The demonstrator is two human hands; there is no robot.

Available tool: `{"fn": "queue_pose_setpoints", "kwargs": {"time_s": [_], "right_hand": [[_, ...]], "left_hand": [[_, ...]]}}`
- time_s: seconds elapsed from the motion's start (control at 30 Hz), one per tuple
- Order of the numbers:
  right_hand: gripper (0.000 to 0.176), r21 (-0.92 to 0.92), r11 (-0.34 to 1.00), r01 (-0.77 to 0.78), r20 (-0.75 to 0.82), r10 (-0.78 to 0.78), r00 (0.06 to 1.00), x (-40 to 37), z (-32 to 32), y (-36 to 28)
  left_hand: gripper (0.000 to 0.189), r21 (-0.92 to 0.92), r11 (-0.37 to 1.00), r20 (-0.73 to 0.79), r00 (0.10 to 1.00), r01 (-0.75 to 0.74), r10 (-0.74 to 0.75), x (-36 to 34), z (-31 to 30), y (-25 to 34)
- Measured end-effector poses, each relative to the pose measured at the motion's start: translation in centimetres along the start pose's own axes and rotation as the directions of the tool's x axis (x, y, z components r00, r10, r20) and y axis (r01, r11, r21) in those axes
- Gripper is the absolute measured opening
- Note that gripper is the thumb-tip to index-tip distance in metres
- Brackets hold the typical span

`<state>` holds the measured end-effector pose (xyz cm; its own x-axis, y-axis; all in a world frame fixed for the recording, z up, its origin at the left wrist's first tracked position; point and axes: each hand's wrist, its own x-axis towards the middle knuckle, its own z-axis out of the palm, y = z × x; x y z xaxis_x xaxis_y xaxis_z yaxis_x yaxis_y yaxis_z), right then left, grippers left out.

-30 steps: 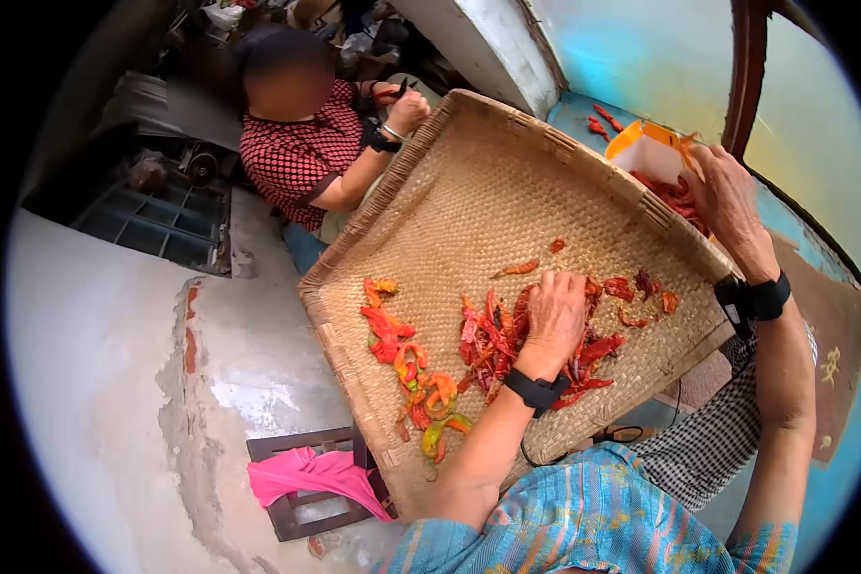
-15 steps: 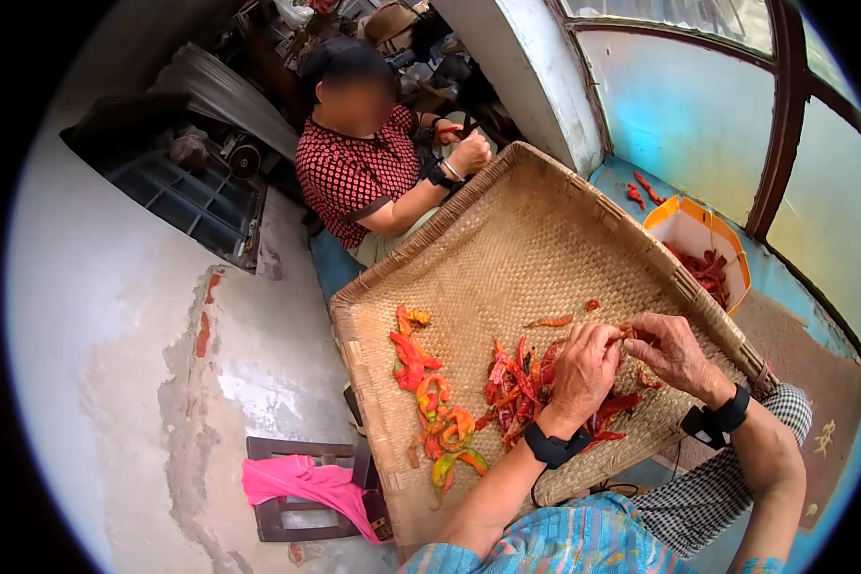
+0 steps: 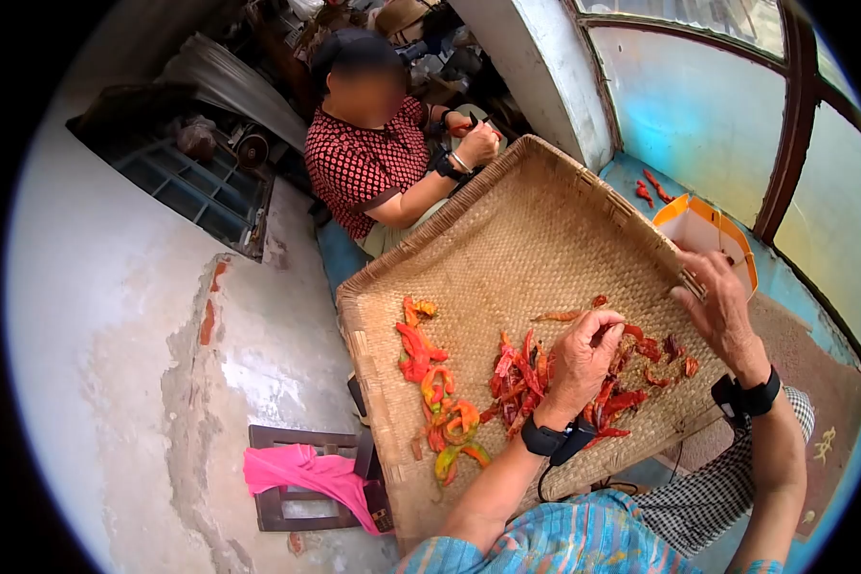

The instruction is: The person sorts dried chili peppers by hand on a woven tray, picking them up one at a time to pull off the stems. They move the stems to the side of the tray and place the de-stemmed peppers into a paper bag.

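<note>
My left hand [image 3: 582,365] is over the woven tray [image 3: 507,234], thumb and fingertips pinched together; whatever is between them is too small to make out. Under and around it lies a heap of dried red chili peppers [image 3: 518,378]. My right hand [image 3: 725,311] is at the tray's right rim, thumb and fingers apart, with nothing visible in it. Just beyond that hand stands an orange-rimmed white box [image 3: 703,225], partly hidden by it. Fresher orange, red and green peppers [image 3: 459,423] form a row along the tray's left side.
Across the tray sits another person [image 3: 378,167], hands together around a dark tool and something red. A few red peppers [image 3: 655,185] lie on the blue ledge near the window. At lower left, a pink cloth [image 3: 311,478] drapes over a dark wooden stool [image 3: 275,512].
My right hand has left my left hand and moved up and right to the tray's rim by the box, its fingers spreading. My left hand stays pinched over the heap.
</note>
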<state>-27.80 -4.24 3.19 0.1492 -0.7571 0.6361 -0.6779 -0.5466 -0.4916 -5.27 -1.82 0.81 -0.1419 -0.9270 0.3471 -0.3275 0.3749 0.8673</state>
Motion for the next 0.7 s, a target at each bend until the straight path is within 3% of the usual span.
{"fn": "queue_pose_setpoints", "kwargs": {"time_s": [0.03, 0.1, 0.17, 0.23, 0.27, 0.37, 0.4, 0.47, 0.5, 0.57, 0.7], "right_hand": [[0.038, 0.274, 0.942, -0.193, 0.239, 0.128, 0.963, -0.1, -0.2, -1.9], [0.025, 0.256, 0.963, -0.082, 0.357, -0.016, 0.934, -1.1, 1.3, -2.4], [0.017, 0.241, 0.970, 0.037, 0.326, -0.116, 0.938, -2.5, 3.3, -1.4], [0.015, 0.151, 0.987, 0.053, 0.324, -0.100, 0.941, -2.1, 2.6, -1.9], [0.014, 0.066, 0.992, 0.103, 0.277, -0.118, 0.954, -1.9, 2.4, -1.6], [0.014, -0.075, 0.991, 0.111, -0.044, -0.114, 0.993, 0.1, 0.9, 0.1], [0.016, -0.177, 0.979, 0.096, -0.164, -0.126, 0.978, 0.8, 0.3, 1.3], [0.018, -0.383, 0.919, -0.090, -0.177, 0.023, 0.984, 1.7, -1.0, 3.5], [0.021, -0.485, 0.860, -0.158, -0.204, 0.065, 0.977, 1.6, -1.2, 4.2], [0.028, -0.488, 0.853, -0.186, -0.193, 0.103, 0.976, 1.0, -1.0, 4.6], [0.021, -0.338, 0.939, -0.069, -0.026, 0.065, 0.998, -0.2, 0.7, 2.8]], "left_hand": [[0.011, -0.086, 0.995, 0.054, 0.997, 0.051, -0.046, 0.2, 0.2, 0.2], [0.011, -0.103, 0.994, 0.078, 0.997, 0.034, -0.026, 0.5, 0.5, 0.5], [0.014, -0.106, 0.983, 0.190, 0.974, 0.149, -0.127, 0.3, 0.5, 0.6], [0.020, -0.144, 0.982, 0.202, 0.975, 0.123, -0.092, 0.6, 0.0, 0.5], [0.024, -0.054, 0.996, 0.154, 0.986, 0.074, -0.064, 0.9, -0.7, 0.1], [0.029, 0.323, 0.946, 0.005, 1.000, 0.018, -0.021, 2.2, -3.7, -2.8], [0.029, 0.322, 0.947, 0.013, 1.000, 0.012, -0.017, 2.7, -4.4, -3.6], [0.032, 0.696, 0.713, 0.100, 0.995, -0.080, 0.015, 2.7, -5.3, -5.4], [0.032, 0.697, 0.713, 0.106, 0.994, -0.080, 0.007, 2.3, -5.3, -6.4], [0.035, 0.775, 0.621, 0.170, 0.985, -0.120, -0.022, 2.3, -4.5, -8.3], [0.016, 0.838, 0.532, 0.169, 0.985, -0.119, -0.046, 2.7, -3.2, -9.6]]}}
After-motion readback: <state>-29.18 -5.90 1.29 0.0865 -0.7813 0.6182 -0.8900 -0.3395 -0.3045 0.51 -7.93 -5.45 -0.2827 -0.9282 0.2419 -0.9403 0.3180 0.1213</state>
